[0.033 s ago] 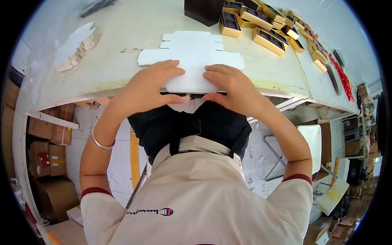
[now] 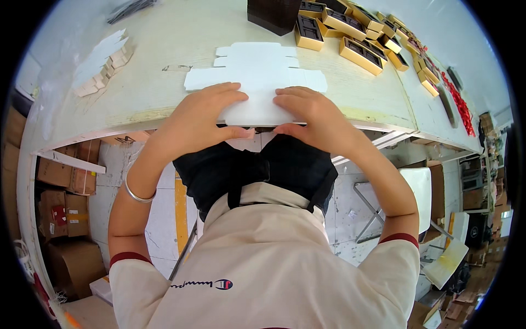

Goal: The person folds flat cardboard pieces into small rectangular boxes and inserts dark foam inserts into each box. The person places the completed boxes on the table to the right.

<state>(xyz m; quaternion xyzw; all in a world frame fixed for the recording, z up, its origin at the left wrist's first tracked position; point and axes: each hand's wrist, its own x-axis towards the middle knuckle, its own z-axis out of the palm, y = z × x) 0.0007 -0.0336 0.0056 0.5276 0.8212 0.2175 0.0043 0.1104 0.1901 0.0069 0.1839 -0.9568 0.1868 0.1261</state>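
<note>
Flat white die-cut card with side flaps (image 2: 260, 71), a box blank by its look, lies at the table's near edge. My left hand (image 2: 211, 112) rests on its left side, fingers stretched across the card. The left thumb points inward, below the table edge. On the other side my right hand (image 2: 312, 115) lies with its fingers on the card's right part, its thumb also at the edge. Both hands are open, fingers apart from the thumbs, with a gap between them. Whether more card lies beneath the palms is hidden.
A pile of white cut card (image 2: 101, 66) is on the table's left. Gold boxes with dark inserts (image 2: 361, 55) are heaped at the far right, beside a dark brown box (image 2: 274, 15). Red strands (image 2: 459, 104) lie farther right. A folding chair (image 2: 413, 197) stands below.
Hardly anything differs. The card's left flap and my left hand sit a touch nearer to me.
</note>
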